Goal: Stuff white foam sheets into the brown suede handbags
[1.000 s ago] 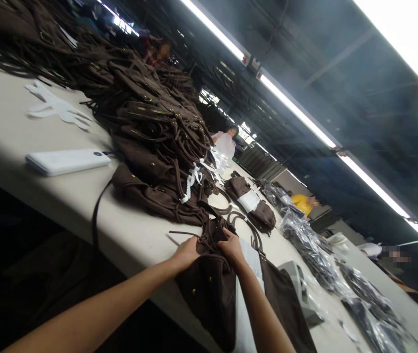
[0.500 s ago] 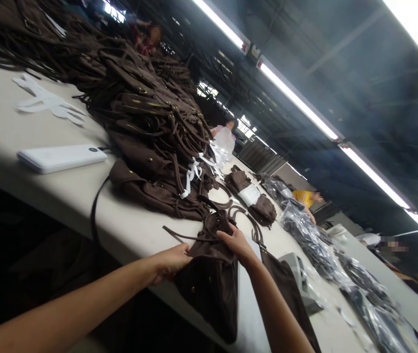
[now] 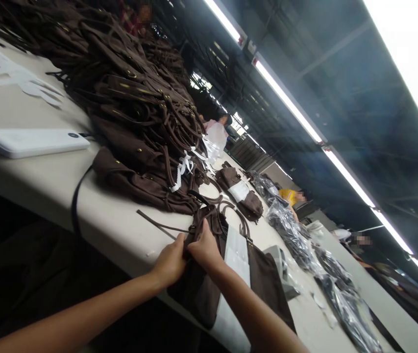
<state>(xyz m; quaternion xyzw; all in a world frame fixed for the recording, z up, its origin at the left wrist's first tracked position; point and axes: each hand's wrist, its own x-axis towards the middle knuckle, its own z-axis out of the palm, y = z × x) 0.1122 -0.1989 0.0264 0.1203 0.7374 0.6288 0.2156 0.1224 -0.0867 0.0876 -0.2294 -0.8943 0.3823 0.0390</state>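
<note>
A dark brown fabric bag [image 3: 197,294] lies at the table's front edge, one end overhanging it. My left hand [image 3: 172,260] is closed on the bag's near side, its thumb pointing up. Right beside it, my right hand [image 3: 206,245] grips the upper part of the same bag; its fingertips are hidden. A thin brown strap [image 3: 160,226] trails leftward from the bag across the table. Right of my hands, a white band [image 3: 236,255] lies across brown material, partly behind my right forearm.
Brown bags [image 3: 131,98] are heaped at the back left. A white power bank [image 3: 32,142] and white gloves [image 3: 13,73] lie on the pale table [image 3: 113,215]. A banded bag [image 3: 240,191], a grey tape dispenser [image 3: 282,269] and plastic-wrapped bags [image 3: 293,235] stretch rightward. Several people are farther back.
My right hand has come down and left, close against my left hand. My left hand's thumb now points up. The camera has turned slightly, shifting the scene leftward.
</note>
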